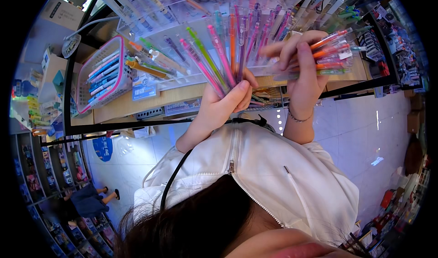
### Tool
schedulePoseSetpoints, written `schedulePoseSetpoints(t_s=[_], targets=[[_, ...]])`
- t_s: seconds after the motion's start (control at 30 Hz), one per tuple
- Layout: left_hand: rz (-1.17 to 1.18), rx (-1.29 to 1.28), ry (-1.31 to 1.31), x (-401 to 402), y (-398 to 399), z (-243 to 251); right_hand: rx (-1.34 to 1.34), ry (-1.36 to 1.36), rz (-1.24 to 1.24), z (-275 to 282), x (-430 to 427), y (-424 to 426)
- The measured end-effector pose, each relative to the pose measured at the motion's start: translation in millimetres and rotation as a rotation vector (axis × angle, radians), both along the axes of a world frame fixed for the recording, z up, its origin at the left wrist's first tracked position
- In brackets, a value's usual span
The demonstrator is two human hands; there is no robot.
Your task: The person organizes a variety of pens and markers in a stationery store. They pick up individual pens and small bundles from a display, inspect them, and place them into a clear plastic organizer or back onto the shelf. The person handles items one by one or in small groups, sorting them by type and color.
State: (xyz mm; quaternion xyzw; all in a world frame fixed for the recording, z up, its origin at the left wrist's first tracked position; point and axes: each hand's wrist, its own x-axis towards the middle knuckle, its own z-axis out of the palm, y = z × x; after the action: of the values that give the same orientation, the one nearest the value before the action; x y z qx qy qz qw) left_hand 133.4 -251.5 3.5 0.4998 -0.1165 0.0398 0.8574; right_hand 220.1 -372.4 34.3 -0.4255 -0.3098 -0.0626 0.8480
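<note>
My left hand [226,98] grips several upright gel pens [219,52] with pink, green, orange and purple barrels, fanned out above the thumb. To its right, my right hand [304,59] is closed around a bundle of mostly orange and pink pens [328,54], lying sideways with their ends pointing right. The index finger of that hand is blurred and stretches left towards pens in the rack. Behind both hands stands a clear acrylic pen rack [188,76], holding pink and purple pens [268,28] in its middle and white-capped markers [308,1] at its right.
A white mesh basket with a pink rim [123,52] holds blue and pink pens on the wooden shelf [178,95], left of the rack. A small fan [71,45] hangs near the black frame. A person [87,201] is by display shelves at the lower left.
</note>
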Motion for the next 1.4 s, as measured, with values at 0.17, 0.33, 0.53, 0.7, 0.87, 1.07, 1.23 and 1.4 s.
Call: schedulePoseSetpoints(t_s=[0.17,0.33,0.53,0.7,0.87,1.07,1.23,1.4], targets=[[0.009,0.072,0.048,-3.0,-3.4,-1.8,-0.333,0.070,0.100,1.5,-7.4,-5.4],[0.039,0.146,0.081,-6.2,-6.9,-1.5,-0.355,0.121,0.073,-2.8,-16.0,2.8],[0.134,0.266,0.092,-5.8,-7.2,4.0,-0.139,-0.118,-0.098,1.9,-3.0,-3.0],[0.069,0.185,0.025,-8.4,-0.3,2.4,0.052,0.056,-0.088,7.2,0.8,-4.8],[0.007,0.123,0.005,-6.8,-3.8,-1.9,-0.235,0.099,0.173,-3.2,-5.9,-3.7],[-0.021,0.158,0.071,-10.2,-8.0,1.4,-0.252,0.240,0.183,0.3,-19.7,-2.0],[0.007,0.211,0.115,-14.3,-11.2,8.4,0.106,-0.030,-0.044,2.8,4.2,-10.2],[-0.008,0.139,0.059,-12.9,-7.3,-0.2,0.119,0.120,0.133,-8.6,5.9,-20.2]])
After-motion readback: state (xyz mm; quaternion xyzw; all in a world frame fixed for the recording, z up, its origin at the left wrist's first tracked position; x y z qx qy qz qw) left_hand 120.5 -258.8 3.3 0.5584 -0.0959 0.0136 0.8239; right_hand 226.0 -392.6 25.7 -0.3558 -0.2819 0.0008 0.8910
